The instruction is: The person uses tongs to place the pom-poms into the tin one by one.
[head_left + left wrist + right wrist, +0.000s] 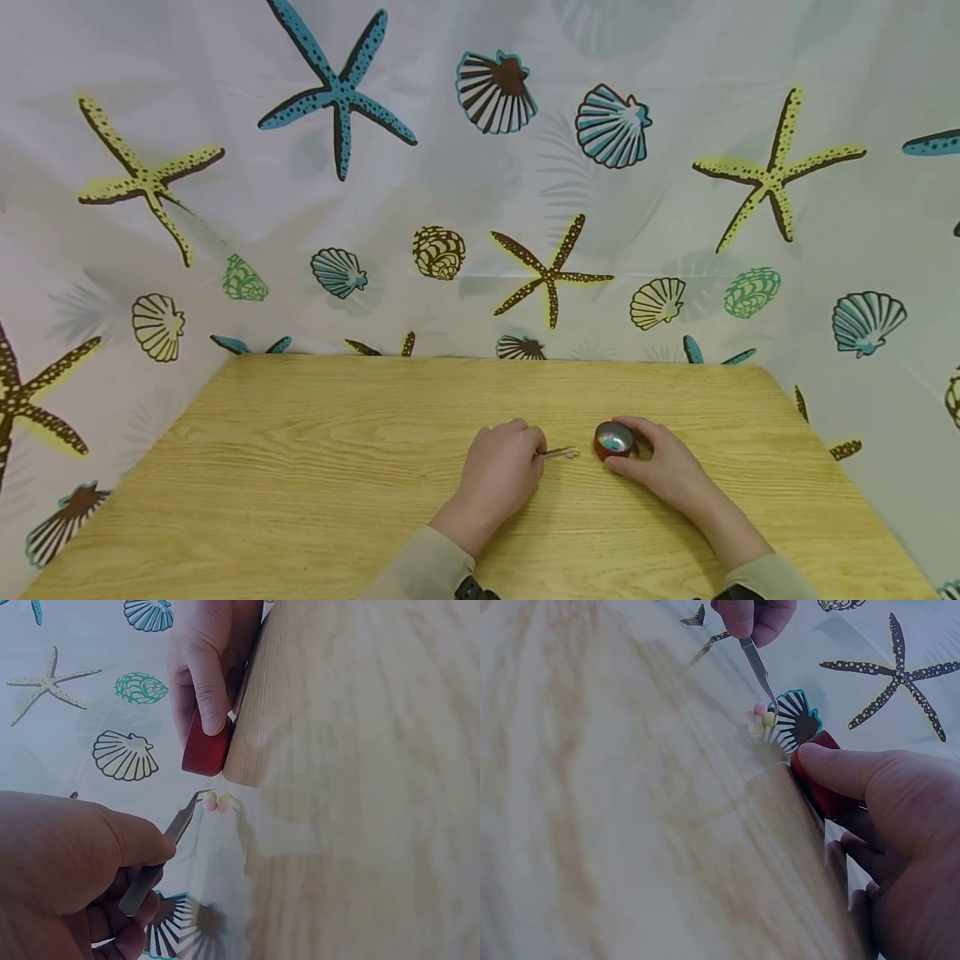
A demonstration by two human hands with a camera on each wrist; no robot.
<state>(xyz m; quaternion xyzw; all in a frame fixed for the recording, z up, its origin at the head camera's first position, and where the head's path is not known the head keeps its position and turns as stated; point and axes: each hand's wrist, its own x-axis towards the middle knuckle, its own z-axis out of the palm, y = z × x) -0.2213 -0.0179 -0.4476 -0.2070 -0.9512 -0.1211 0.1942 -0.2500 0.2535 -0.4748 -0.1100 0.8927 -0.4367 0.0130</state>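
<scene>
My left hand [498, 471] pinches slim metal tweezers [160, 862] with bent tips that point toward the right hand. At those tips, close over the tabletop, are a small pink bead [760, 709] and a small yellow bead [768, 719], their reflections showing beside them. A short way to the right, my right hand [667, 467] holds a small round red tin [613, 440] by its side, thumb and fingers around it. The tin's silvery inside faces the head camera, with small coloured bits in it, blue-green among them. A gap of bare wood separates the tweezer tips from the tin.
Both forearms rest over a wide wooden table [300, 467] with a light grain. A white cloth [450, 192] printed with starfish and shells hangs around its back and sides. Dark wrist straps [472, 590] show at the sleeves.
</scene>
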